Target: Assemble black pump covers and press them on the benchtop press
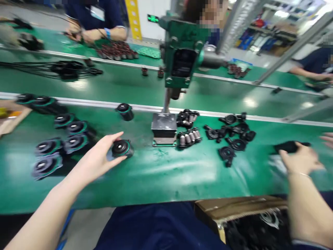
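Note:
My left hand [104, 152] has its thumb and fingers curved around a black cylindrical housing [121, 148] with a green ring, upright on the table. A similar housing [125, 111] stands behind it. At the right, my right hand [303, 158] grips a dark, flat-looking part [287, 147]; motion blur hides its exact kind. Several more black housings [75, 142] with green rings are grouped left of my left hand. Between my hands stands a press [179, 52] with a metal block [163, 125] beneath it.
Small metal cylinders [189, 138] lie beside the press. Black round covers with side spouts [238, 144] are scattered right of them. A cardboard box [208, 211] of dark parts sits below the table edge. Another person's hand [328, 139] shows at far right; co-workers sit across.

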A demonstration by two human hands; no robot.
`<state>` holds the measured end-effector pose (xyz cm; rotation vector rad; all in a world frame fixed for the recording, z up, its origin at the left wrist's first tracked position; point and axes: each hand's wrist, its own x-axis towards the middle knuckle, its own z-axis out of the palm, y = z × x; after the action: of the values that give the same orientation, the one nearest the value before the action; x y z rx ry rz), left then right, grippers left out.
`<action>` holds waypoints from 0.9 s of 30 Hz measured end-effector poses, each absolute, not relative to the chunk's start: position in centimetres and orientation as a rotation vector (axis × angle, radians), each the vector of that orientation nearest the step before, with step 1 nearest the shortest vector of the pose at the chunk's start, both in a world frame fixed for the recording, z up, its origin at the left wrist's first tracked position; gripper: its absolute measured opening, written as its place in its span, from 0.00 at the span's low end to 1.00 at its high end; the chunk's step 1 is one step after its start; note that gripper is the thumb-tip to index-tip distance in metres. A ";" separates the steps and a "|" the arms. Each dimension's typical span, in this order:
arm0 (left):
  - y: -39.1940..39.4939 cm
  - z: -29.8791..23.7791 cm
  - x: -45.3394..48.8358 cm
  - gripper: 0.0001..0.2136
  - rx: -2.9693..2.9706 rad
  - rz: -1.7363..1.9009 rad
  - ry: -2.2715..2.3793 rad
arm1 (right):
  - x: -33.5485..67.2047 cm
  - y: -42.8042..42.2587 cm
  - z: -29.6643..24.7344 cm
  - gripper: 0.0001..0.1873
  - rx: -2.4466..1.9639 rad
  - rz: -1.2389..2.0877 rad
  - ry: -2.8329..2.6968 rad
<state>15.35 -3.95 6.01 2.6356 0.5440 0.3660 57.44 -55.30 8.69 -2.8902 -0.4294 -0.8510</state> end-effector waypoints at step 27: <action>-14.6 0.2 20.7 0.40 1.767 0.268 0.267 | 41.2 -41.1 0.1 0.18 -2.406 -0.464 -1.709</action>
<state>20.75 -14.64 0.21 1.7673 0.2670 0.2679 41.22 -41.09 0.09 -2.4062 -1.7088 -0.4639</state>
